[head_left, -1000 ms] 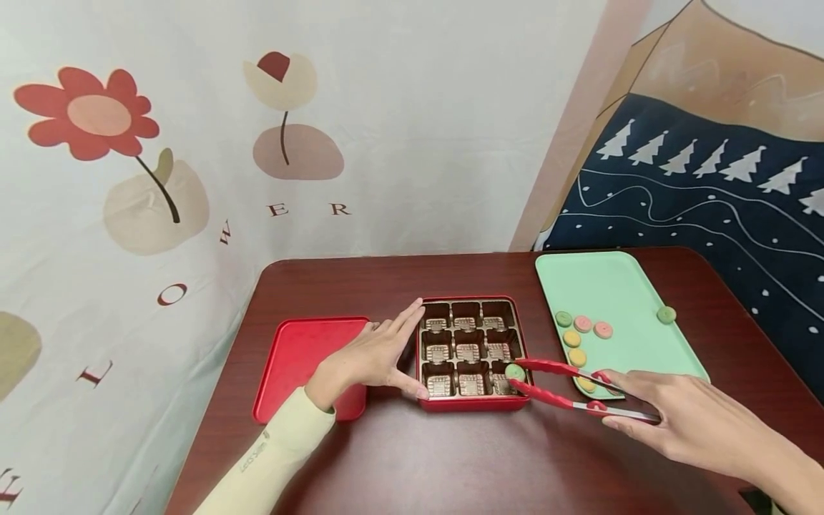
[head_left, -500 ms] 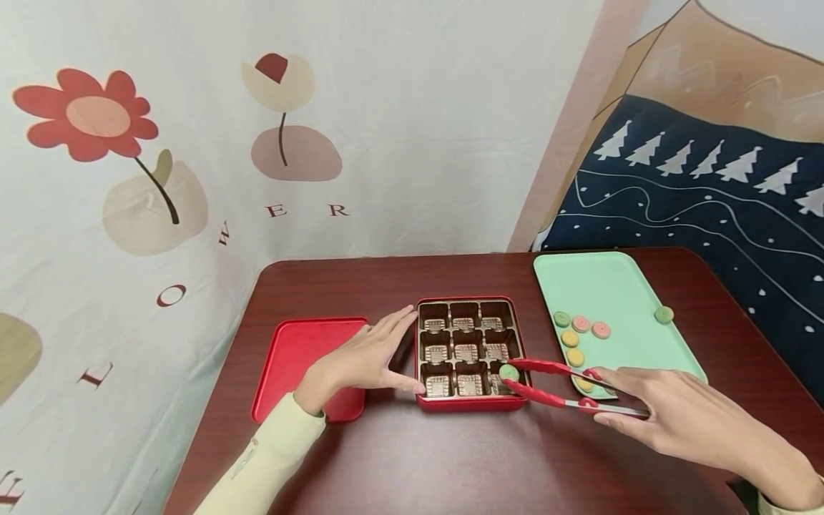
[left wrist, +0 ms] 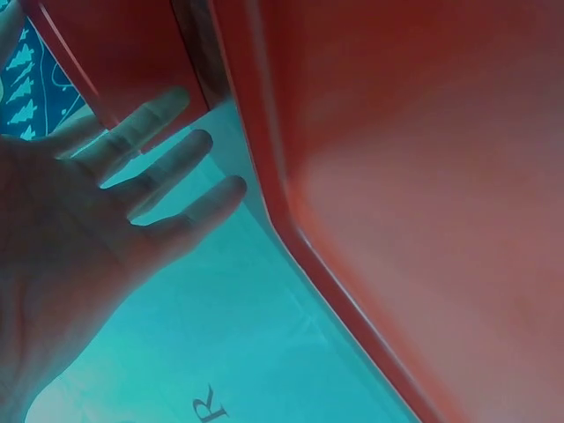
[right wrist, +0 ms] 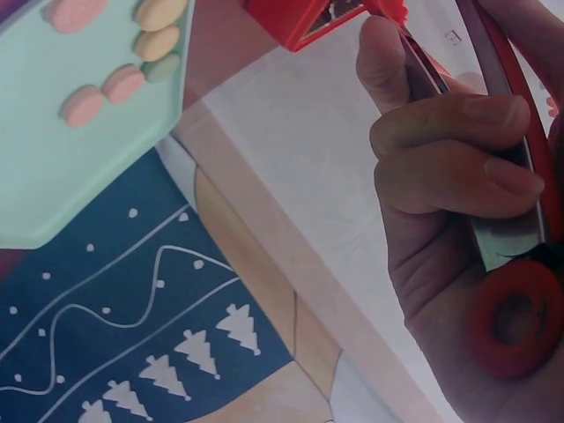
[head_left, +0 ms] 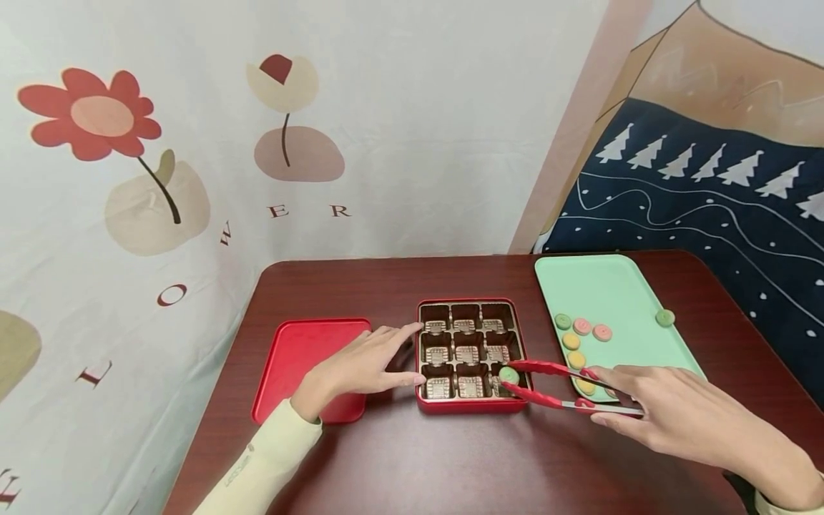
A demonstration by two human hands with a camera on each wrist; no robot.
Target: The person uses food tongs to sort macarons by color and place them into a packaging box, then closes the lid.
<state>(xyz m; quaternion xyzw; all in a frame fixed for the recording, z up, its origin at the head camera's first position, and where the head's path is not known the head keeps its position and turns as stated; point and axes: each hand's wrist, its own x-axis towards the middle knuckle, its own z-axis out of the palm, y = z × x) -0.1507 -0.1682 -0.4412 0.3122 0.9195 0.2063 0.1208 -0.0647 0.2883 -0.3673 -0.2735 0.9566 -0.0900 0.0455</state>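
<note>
My right hand (head_left: 676, 408) grips red-tipped metal tongs (head_left: 547, 368); in the right wrist view, fingers curl round the tongs' handle and its red ring end (right wrist: 515, 317) shows. Between the tongs' tips is a green macaron (head_left: 508, 375), at the near right compartment of a red box (head_left: 473, 407). A brown-gold divided insert (head_left: 467, 352) fills this box, and the other compartments hold nothing. At the box's left side, my left hand (head_left: 360, 365) has its fingers extended, index finger and thumb at the rim. The left wrist view shows the palm (left wrist: 53, 238) with straight fingers.
A red lid (head_left: 309, 357) lies left of the box, partly under my left forearm. On the right, a mint-green tray (head_left: 599, 282) carries several macarons: pink (head_left: 602, 332), yellow (head_left: 571, 341) and green (head_left: 665, 317). Curtains hang behind the brown table (head_left: 399, 465).
The tongs and the green macaron have shifted slightly left, further over the near right compartment. My left index finger has slid down the box's left edge towards me.
</note>
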